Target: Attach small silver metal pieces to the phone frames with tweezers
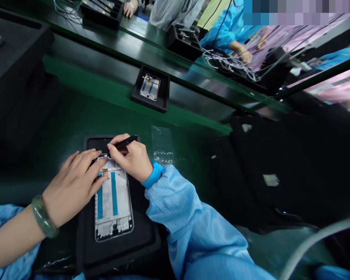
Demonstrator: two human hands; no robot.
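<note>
We count two phone frames. One phone frame (pixel 113 217) lies on a black tray (pixel 119 258), under the left hand (pixel 72 186), whose open fingers rest on it without gripping. Two blue strips (pixel 114 193) are already in place. The right hand (pixel 131 159) grips one black pen-like tool (pixel 124 142) at the frame's top end, where the fingers hide the state of the work. A second frame (pixel 150 87) sits in a small tray (pixel 163 97) beyond the fingertips.

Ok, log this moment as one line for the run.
left hand: fingertips on phone display frame | right hand: holds black pen-shaped tool | frame: in black tray
</note>
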